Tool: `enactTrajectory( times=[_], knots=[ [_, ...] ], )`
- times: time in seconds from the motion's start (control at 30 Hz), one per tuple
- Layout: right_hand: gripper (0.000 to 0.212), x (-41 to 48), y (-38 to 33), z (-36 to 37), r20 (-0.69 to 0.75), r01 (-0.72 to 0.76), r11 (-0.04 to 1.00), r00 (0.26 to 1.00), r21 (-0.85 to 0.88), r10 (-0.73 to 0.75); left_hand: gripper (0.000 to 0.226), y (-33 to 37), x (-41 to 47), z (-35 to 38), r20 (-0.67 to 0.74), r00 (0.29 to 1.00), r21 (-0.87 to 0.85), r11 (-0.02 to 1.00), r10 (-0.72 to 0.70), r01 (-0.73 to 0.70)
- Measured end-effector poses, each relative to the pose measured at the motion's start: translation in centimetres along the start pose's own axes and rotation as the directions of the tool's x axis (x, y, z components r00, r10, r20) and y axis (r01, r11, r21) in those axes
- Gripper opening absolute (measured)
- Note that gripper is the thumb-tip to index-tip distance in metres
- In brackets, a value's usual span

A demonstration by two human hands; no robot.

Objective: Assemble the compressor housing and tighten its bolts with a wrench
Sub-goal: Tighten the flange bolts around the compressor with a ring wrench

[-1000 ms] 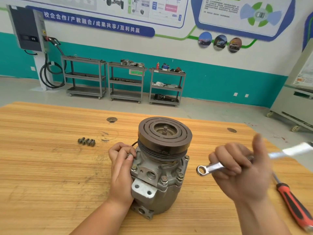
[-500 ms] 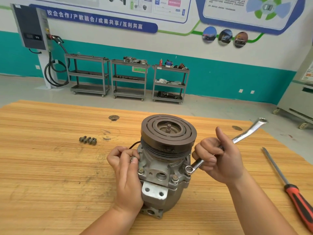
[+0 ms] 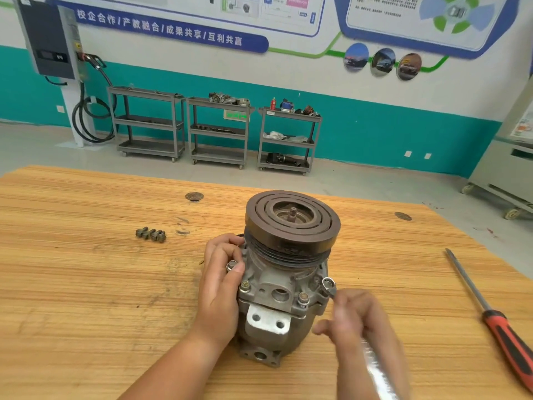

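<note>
Grey metal compressor housing (image 3: 277, 301) is stood upright on the surface (image 3: 86, 284); a flange bolt (image 3: 232, 266) is pinched by the left hand (image 3: 222, 290), the wrench (image 3: 329, 285) gripped by the right hand (image 3: 357, 316).

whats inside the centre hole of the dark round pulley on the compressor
A short threaded metal shaft stands upright in the recessed hub of the dark grooved pulley. What lies below the hub is hidden.

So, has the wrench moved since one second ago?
Yes. The wrench went left: from the air right of the compressor to its right-side flange, farther from the screwdriver.
</note>
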State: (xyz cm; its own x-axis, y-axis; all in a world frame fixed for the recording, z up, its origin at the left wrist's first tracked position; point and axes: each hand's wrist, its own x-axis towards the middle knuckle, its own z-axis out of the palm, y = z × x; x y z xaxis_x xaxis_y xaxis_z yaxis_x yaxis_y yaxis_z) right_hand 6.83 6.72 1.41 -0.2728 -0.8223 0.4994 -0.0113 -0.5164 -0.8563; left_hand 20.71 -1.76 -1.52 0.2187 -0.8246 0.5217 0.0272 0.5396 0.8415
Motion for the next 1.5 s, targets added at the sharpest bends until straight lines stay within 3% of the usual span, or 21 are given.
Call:
enactTrajectory(
  times=[0.07, 0.13, 0.2, 0.23, 0.3, 0.37, 0.5, 0.63, 0.73, 0.87, 0.93, 1.03, 1.13, 1.2, 1.27, 1.3, 1.37, 1.4, 1.43, 1.5],
  knots=[
    [0.022, -1.0, 0.9, 0.6, 0.068, 0.077, 0.993, 0.995, -0.090, -0.071, 0.020, -0.2, 0.3, -0.3, 0.043, 0.999, -0.032, 0.999, -0.001, 0.002],
    [0.019, -0.2, 1.2, 0.1, 0.160, -0.039, 0.999, 0.986, -0.022, 0.042, 0.015, -0.3, 0.3, -0.6, 0.082, 0.996, -0.067, 0.997, -0.019, 0.024],
    [0.032, 1.3, 0.5, -0.5, 0.165, 0.046, 0.997, 0.985, 0.058, -0.056, 0.018, -0.4, 0.2, -0.8, 0.118, 0.992, -0.089, 0.994, -0.045, 0.056],
    [0.038, 1.9, -0.1, -0.9, 0.119, 0.086, 0.977, 0.987, 0.196, -0.111, 0.021, -0.4, 0.1, -0.8, 0.130, 0.990, -0.092, 0.993, -0.062, 0.075],
    [0.056, 3.1, -1.1, -1.8, 0.092, -0.033, 0.887, 0.996, 0.460, -0.011, 0.030, -0.4, 0.1, -0.8, 0.140, 0.987, -0.083, 0.992, -0.083, 0.095],
    [0.060, 5.4, -1.4, -3.0, 0.179, -0.240, 0.813, 0.969, 0.531, 0.170, 0.040, -0.4, 0.2, -0.7, 0.140, 0.987, -0.073, 0.993, -0.080, 0.091],
    [0.062, 10.3, -0.5, -4.7, 0.435, -0.530, 0.711, 0.834, 0.462, 0.339, 0.046, -0.4, 0.1, -0.7, 0.131, 0.990, -0.064, 0.995, -0.062, 0.070],
    [0.059, 12.3, 1.6, -4.7, 0.756, -0.713, 0.547, 0.622, 0.439, 0.203, 0.050, -0.5, 0.2, -0.8, 0.149, 0.985, -0.046, 0.995, -0.086, 0.094],
    [0.056, 13.4, 2.4, -3.9, 0.852, -0.756, 0.567, 0.496, 0.328, 0.168, 0.050, -0.7, 0.2, -0.9, 0.160, 0.980, -0.047, 0.991, -0.117, 0.126],
    [0.054, 14.5, 2.5, -3.4, 0.888, -0.805, 0.539, 0.411, 0.247, 0.206, 0.062, -0.8, 0.2, -1.0, 0.194, 0.968, -0.041, 0.985, -0.158, 0.169],
    [0.056, 14.1, 2.0, -3.2, 0.844, -0.816, 0.529, 0.439, 0.232, 0.308, 0.065, -1.0, 0.2, -1.1, 0.213, 0.959, -0.058, 0.977, -0.188, 0.204],
    [0.058, 12.1, 0.8, -3.0, 0.618, -0.763, 0.552, 0.621, 0.336, 0.482, 0.063, -1.2, 0.2, -1.4, 0.236, 0.947, -0.091, 0.966, -0.217, 0.243],
    [0.056, 8.4, -0.1, -2.8, 0.271, -0.506, 0.708, 0.862, 0.493, 0.428, 0.056, -1.3, 0.3, -1.4, 0.241, 0.946, -0.095, 0.965, -0.217, 0.246],
    [0.060, 5.7, -0.8, -1.9, 0.034, -0.289, 0.829, 0.950, 0.479, 0.312, 0.063, -1.2, 0.3, -1.4, 0.238, 0.945, -0.098, 0.962, -0.226, 0.255],
    [0.064, 3.6, -0.7, -1.2, -0.103, -0.212, 0.878, 0.954, 0.430, 0.281, 0.072, -1.2, 0.3, -1.3, 0.240, 0.944, -0.104, 0.961, -0.226, 0.256],
    [0.060, 2.7, -0.4, -0.8, -0.092, -0.216, 0.913, 0.960, 0.347, 0.263, 0.075, -1.1, 0.3, -1.3, 0.241, 0.945, -0.105, 0.962, -0.220, 0.251],
    [0.040, 1.1, 0.4, 0.6, -0.017, -0.044, 0.999, 0.999, 0.025, 0.045, 0.088, -1.0, 0.4, -1.3, 0.245, 0.948, -0.095, 0.969, -0.201, 0.230],
    [0.033, 0.4, 0.9, 1.1, -0.017, 0.071, 0.996, 0.997, -0.048, -0.072, 0.096, -1.1, 0.4, -1.3, 0.253, 0.948, -0.086, 0.972, -0.191, 0.219],
    [0.029, 0.1, 0.8, 1.2, -0.049, 0.106, 0.994, 0.993, -0.005, -0.106, 0.103, -1.1, 0.4, -1.3, 0.263, 0.947, -0.080, 0.974, -0.185, 0.212],
    [0.042, 0.5, -0.5, 0.6, -0.070, 0.057, 0.972, 0.997, 0.227, -0.042, 0.110, -1.1, 0.4, -1.3, 0.276, 0.944, -0.081, 0.974, -0.180, 0.209]
  ],
)
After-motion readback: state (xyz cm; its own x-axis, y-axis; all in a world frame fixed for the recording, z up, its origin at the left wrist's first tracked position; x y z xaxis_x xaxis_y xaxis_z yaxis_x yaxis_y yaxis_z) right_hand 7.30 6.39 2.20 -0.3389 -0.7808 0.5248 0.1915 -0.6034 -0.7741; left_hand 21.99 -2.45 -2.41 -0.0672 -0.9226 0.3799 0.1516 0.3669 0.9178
